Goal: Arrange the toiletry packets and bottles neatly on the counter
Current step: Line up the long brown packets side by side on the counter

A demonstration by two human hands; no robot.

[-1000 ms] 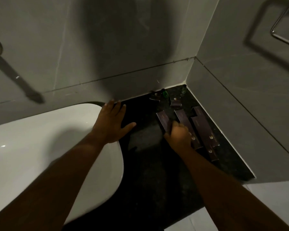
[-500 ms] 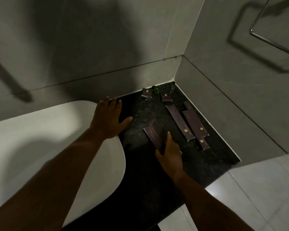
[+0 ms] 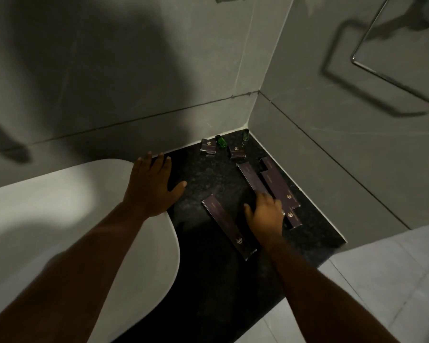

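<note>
Dark counter [image 3: 208, 174] in a tiled corner, left hand [image 3: 151, 185] laid flat at the white basin [image 3: 79, 219] edge, right hand [image 3: 266, 214] spread over 1 long packet [image 3: 252, 179], another packet [image 3: 227, 227] lying apart, 2 small bottles [image 3: 221, 141] stood by the wall.

I am looking at a bathroom, likely a hotel's: a white basin [image 3: 60, 219] on the left, grey tiled walls [image 3: 159, 70], a chrome towel rail [image 3: 372, 66] far right, branded toiletry packets [image 3: 252, 180] on a black counter [image 3: 208, 280].

Pretty dim, murky shot overall

Big soft shadow across the back wall [image 3: 109, 70], brighter patch on the sink rim [image 3: 67, 184], black counter [image 3: 208, 280] nearly swallowed, wide-angle bend at the edges, right hand [image 3: 265, 216] slightly motion-blurred.
</note>
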